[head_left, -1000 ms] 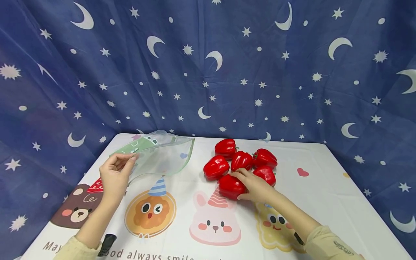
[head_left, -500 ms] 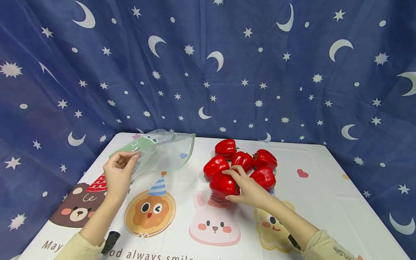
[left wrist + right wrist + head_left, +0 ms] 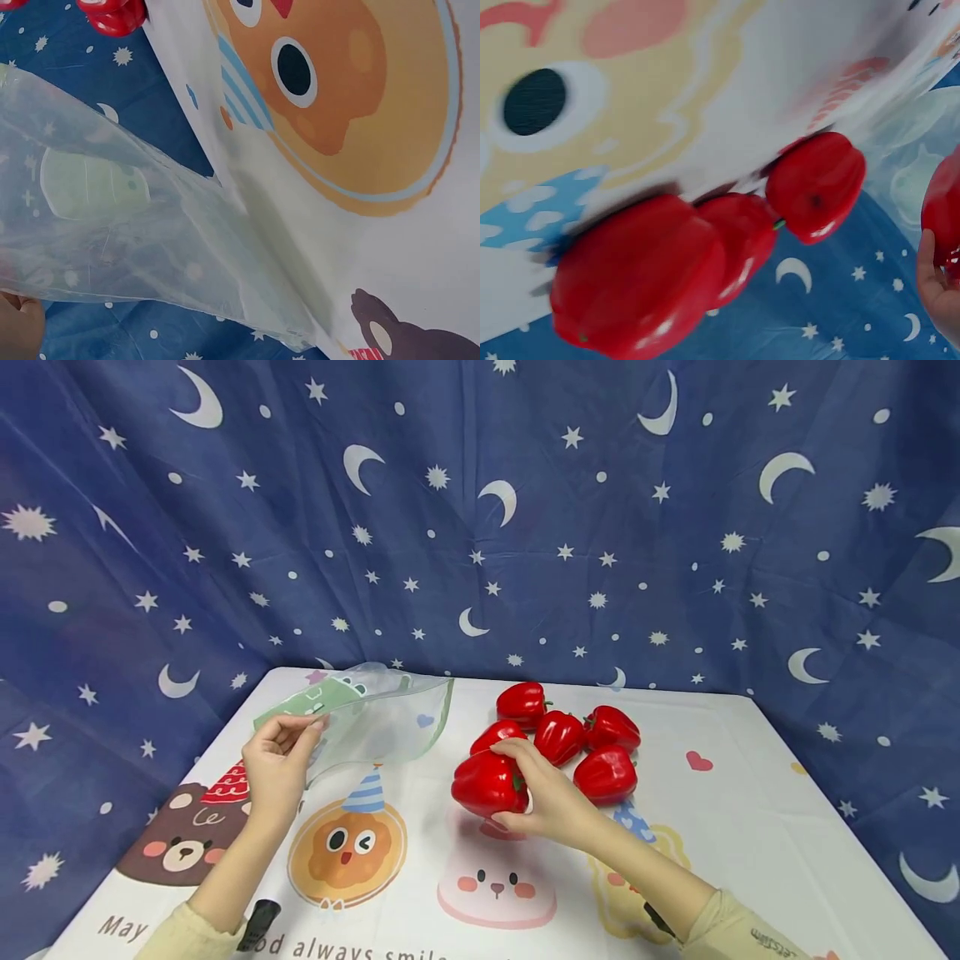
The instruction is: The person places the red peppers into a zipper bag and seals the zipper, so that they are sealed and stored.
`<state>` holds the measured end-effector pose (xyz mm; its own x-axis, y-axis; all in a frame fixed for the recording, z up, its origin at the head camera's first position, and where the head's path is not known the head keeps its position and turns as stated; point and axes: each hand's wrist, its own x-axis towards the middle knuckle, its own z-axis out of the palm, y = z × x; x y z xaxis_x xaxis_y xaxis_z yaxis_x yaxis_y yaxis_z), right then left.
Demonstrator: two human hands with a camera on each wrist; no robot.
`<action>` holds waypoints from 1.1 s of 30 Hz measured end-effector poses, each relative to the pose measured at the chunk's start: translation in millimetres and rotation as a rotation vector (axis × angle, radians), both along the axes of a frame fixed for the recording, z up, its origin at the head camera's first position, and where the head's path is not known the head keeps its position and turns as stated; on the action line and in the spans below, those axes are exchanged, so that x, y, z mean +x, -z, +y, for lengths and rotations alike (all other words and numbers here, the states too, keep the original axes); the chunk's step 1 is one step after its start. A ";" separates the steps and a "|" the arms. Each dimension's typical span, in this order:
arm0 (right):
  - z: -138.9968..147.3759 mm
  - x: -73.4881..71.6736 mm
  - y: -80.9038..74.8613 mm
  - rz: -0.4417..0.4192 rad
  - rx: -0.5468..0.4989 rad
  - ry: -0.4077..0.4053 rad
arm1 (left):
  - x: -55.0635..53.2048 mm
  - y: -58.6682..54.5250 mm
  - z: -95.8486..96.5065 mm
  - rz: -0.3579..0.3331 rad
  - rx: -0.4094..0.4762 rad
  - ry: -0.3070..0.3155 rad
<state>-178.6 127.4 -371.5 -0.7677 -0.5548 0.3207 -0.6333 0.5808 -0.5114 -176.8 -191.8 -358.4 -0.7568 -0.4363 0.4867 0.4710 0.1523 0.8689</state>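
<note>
My right hand [image 3: 551, 797] grips a red bell pepper [image 3: 486, 783] between thumb and fingers, over the pink rabbit print in the head view. In the right wrist view that held bell pepper [image 3: 946, 206] shows at the right edge. My left hand [image 3: 281, 768] pinches the edge of a clear plastic bag [image 3: 382, 722], whose mouth gapes toward the right. The left wrist view has the bag [image 3: 112, 217] spread out from the fingers, sheer and wrinkled. Behind the right hand lie several more red bell peppers [image 3: 606, 774] in a loose group.
A white tablecloth [image 3: 750, 827] with cartoon prints covers the table. A blue curtain [image 3: 675, 635] with moons and stars hangs along the table's back and left side. Dark straps [image 3: 258, 924] sit at the wrists.
My right hand has drawn one bell pepper out of the group, moving left toward the bag. The left hand has shifted slightly right, still pinching the bag's edge.
</note>
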 end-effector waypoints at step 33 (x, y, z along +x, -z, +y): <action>-96.6 -12.5 -57.9 0.331 -0.074 -0.184 | -4.7 -0.8 5.0 0.031 0.105 0.086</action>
<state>-191.1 30.8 -313.6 -0.5059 -0.6396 0.5788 -0.8613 0.4117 -0.2979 -181.6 -186.9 -357.6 -0.7788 -0.4204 0.4656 0.5052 0.0195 0.8628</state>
